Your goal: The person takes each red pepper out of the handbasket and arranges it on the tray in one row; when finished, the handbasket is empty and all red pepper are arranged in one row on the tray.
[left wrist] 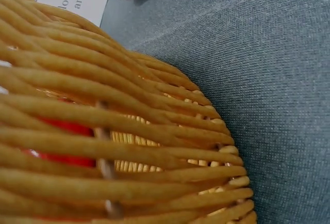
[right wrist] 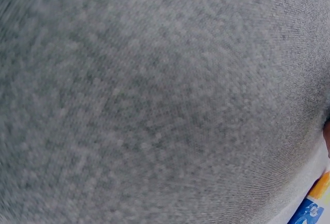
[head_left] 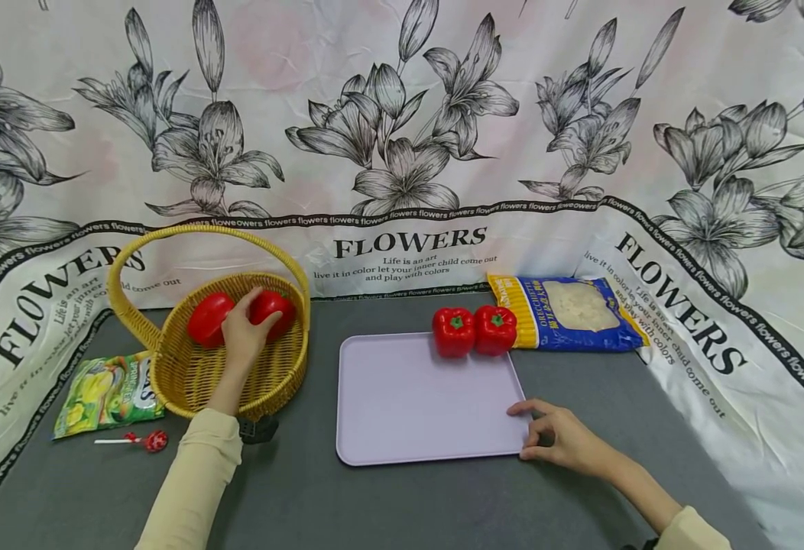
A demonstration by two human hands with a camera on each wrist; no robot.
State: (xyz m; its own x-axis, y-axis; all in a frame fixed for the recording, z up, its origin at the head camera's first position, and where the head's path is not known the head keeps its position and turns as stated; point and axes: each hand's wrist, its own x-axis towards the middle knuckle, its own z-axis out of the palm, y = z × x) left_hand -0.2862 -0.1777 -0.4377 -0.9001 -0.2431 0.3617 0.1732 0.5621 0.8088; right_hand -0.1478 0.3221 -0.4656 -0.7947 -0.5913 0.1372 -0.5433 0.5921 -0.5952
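Prob. an indoor tabletop setup, exact rm type unclear: floral-print cloth (head_left: 402,179) w/ "FLOWERS" lettering spans upper half of frame as bkgd; grey fabric-topped table (head_left: 319,500) below, w/ wicker basket (head_left: 199,376) L, lilac tray (head_left: 429,405) ctr, pasta bag (head_left: 570,313) R.

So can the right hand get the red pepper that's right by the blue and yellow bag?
Probably yes: nothing seems to stand between the right hand and that red pepper, which sits near the far right corner of the purple tray. The hand would have to leave the tray's edge first.
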